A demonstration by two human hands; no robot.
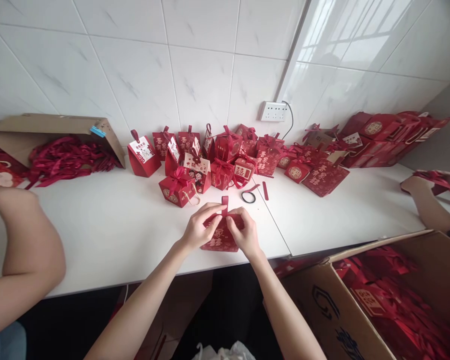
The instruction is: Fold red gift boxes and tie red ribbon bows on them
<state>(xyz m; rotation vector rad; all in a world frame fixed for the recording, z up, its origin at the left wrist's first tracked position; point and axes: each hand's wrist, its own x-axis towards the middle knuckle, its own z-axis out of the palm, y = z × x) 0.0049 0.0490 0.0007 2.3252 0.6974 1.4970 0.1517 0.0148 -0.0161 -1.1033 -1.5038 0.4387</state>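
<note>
Left hand (200,227) and right hand (246,231) held red box (220,243) by its upper edge, fingers closed on it either side of upright ribbon loop (225,201). Box sat near front edge of white worktop (135,245). Other red boxes (221,150) clustered behind; black ring (248,197) lay just beside them. Cardboard carton (307,295) with red ribboned pieces stood at right.
</note>
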